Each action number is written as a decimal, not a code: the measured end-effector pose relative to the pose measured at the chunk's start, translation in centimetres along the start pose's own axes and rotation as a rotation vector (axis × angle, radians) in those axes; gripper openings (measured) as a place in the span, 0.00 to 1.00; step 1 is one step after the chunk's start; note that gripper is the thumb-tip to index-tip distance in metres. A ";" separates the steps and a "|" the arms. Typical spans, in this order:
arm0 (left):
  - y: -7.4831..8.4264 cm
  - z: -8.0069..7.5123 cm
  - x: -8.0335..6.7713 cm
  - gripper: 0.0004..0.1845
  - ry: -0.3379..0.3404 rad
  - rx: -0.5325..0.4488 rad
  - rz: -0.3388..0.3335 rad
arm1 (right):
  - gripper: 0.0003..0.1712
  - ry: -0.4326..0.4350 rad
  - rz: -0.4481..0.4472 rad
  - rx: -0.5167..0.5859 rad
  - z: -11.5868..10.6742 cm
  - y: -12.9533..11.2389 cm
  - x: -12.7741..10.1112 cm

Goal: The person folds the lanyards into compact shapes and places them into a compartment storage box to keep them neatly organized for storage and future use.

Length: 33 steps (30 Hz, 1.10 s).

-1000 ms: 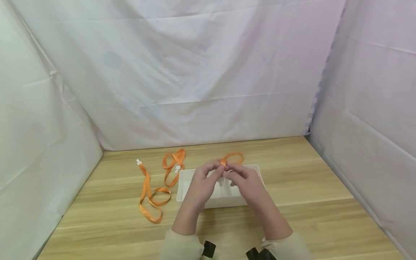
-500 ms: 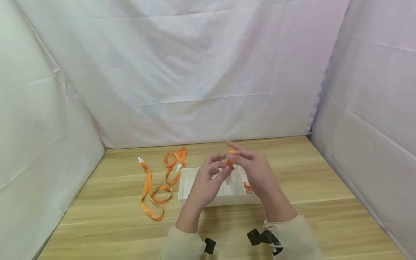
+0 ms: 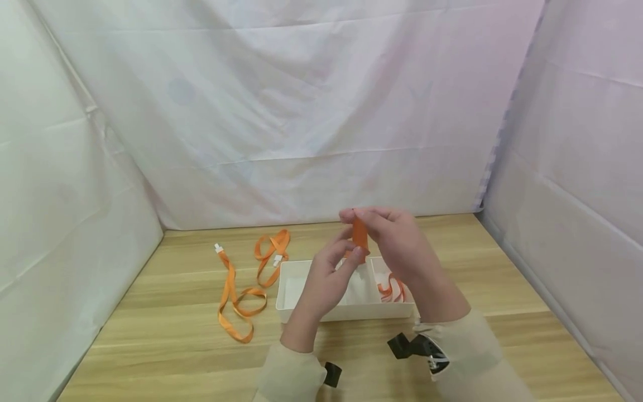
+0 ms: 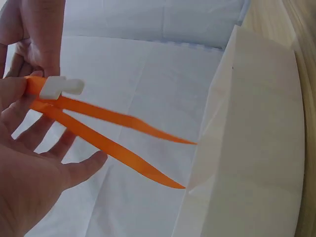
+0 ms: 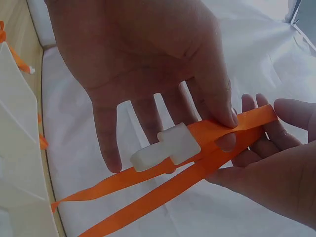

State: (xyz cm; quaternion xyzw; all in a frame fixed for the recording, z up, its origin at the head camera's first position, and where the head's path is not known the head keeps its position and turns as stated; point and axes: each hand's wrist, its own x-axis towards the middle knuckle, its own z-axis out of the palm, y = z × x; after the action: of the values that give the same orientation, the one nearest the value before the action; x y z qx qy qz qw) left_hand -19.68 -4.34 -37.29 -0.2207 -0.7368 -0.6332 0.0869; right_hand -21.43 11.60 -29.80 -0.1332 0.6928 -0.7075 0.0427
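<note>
An orange lanyard (image 3: 359,235) is stretched between my two hands above a white divided box (image 3: 361,312). My right hand (image 3: 404,243) pinches the strap between thumb and finger, close to its white plastic clip (image 5: 180,144). Lower and to the left, my left hand (image 3: 329,273) holds the same lanyard's folded strap with thumb and fingertips. Two lengths of the orange strap (image 5: 163,197) run on past the clip in the right wrist view. The box's wall (image 4: 261,133) rises at the right of the left wrist view.
On the wooden table (image 3: 166,312), two more orange lanyards lie left of the box, one nearer (image 3: 229,287) and one farther back (image 3: 275,243). Orange-and-white strap pieces (image 3: 389,290) rest in the box's right compartment. White cloth (image 3: 321,111) hangs behind and at both sides.
Both hands have shifted, the right hand up and to the right, raising the strap more upright. The box's right compartment, hidden earlier, has come into view.
</note>
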 end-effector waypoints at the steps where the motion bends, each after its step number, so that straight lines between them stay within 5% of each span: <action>1: 0.2 0.1 0.1 0.12 0.014 -0.013 0.017 | 0.17 -0.005 -0.015 0.016 0.1 -0.4 0.1; 7: 1.7 0.1 1.3 0.15 0.090 -0.021 0.103 | 0.15 -0.059 -0.103 0.184 1.2 -3.4 0.8; 11: 2.9 -0.1 2.0 0.14 0.140 -0.173 0.128 | 0.17 -0.081 -0.148 0.223 1.8 -4.9 0.8; 16: 4.0 -0.2 2.3 0.06 0.133 -0.403 0.108 | 0.16 -0.053 -0.139 0.091 1.7 -5.1 -0.1; 21: 4.3 -0.3 2.0 0.12 0.149 -0.402 0.060 | 0.17 -0.044 -0.153 -0.087 1.4 -5.0 -1.3; 33: 4.7 -1.0 1.7 0.15 0.064 -0.605 0.028 | 0.20 -0.123 -0.100 -0.162 0.8 -4.8 -2.5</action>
State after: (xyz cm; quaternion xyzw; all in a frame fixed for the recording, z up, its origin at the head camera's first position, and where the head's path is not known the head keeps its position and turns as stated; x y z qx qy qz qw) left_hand -19.32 -4.49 -32.16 -0.2264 -0.5083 -0.8294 0.0491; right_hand -18.23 11.64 -25.41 -0.2138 0.7361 -0.6410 0.0390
